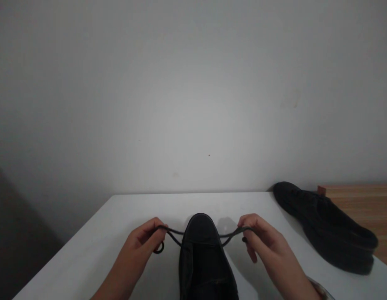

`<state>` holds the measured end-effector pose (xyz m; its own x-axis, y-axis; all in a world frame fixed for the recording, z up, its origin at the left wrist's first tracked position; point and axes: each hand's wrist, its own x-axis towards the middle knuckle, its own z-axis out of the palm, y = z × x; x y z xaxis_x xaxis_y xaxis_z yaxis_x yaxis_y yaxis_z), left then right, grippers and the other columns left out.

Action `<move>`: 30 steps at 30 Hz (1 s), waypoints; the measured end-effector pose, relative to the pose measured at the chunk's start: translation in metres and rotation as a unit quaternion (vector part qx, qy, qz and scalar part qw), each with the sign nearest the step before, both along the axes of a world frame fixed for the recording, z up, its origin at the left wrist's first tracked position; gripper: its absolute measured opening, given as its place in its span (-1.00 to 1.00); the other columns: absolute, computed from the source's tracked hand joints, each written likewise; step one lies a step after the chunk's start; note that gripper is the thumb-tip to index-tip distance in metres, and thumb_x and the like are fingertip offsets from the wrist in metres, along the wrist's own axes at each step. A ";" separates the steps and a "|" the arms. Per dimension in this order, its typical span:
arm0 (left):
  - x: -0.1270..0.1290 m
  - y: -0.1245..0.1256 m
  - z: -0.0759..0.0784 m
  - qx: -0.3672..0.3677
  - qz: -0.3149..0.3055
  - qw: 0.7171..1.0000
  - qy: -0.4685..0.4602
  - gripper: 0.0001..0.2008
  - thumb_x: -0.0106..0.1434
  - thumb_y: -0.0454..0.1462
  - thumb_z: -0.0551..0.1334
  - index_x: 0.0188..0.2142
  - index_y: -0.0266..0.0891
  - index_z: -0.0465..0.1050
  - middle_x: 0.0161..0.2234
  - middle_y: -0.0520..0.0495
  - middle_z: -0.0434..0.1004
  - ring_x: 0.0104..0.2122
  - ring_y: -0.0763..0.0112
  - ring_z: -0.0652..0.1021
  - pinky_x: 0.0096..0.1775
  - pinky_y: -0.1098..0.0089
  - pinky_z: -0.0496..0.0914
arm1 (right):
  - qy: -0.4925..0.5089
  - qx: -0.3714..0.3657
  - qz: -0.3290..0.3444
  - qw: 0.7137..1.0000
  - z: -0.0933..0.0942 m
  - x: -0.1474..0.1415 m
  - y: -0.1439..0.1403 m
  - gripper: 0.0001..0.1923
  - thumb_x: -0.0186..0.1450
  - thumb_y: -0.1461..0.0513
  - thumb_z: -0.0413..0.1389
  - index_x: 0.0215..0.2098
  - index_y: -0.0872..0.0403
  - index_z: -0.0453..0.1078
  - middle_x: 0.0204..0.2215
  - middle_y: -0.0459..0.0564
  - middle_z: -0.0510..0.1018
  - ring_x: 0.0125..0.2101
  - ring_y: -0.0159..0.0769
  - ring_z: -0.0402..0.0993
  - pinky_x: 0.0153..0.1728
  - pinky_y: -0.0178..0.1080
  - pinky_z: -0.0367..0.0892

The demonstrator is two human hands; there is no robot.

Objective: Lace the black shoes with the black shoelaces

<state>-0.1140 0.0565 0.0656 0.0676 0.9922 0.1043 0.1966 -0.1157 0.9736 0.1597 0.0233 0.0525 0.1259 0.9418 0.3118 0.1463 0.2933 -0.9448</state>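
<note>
Head view, table: a white table point(102, 233) runs from the near edge to a plain grey wall point(193, 91).
Head view, shoe in hand: 1 black shoe point(204, 258) stands at the middle of the table's near edge, toe pointing toward the far edge.
Head view, lace: a black lace point(174, 233) crosses the shoe's upper and stretches out to both sides, lifted off the table.
Head view, left hand: the left hand point(143, 241) is pinched closed on the left lace end, just beside the shoe; a small loop of lace hangs under the fingers.
Head view, right hand: the right hand point(262, 239) is pinched closed on the right lace end, just beside the shoe's other flank.
Head view, second shoe: another black shoe point(327, 227) lies at the table's right edge, well apart from the hands.
Head view, beyond the right edge: a wooden surface point(362, 200) shows behind that shoe.
</note>
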 end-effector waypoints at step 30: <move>0.002 -0.026 0.005 -0.003 -0.092 0.984 -0.154 -0.70 0.30 0.03 0.27 -0.19 -0.11 0.41 -0.52 0.10 0.38 -0.61 0.57 0.24 -0.59 0.57 0.14 | 0.305 0.008 0.129 0.944 0.032 -0.022 -0.043 -0.82 0.35 0.04 0.19 -0.26 -0.04 0.42 -0.50 -0.15 0.52 -0.64 -0.48 0.43 -0.60 -0.42 0.35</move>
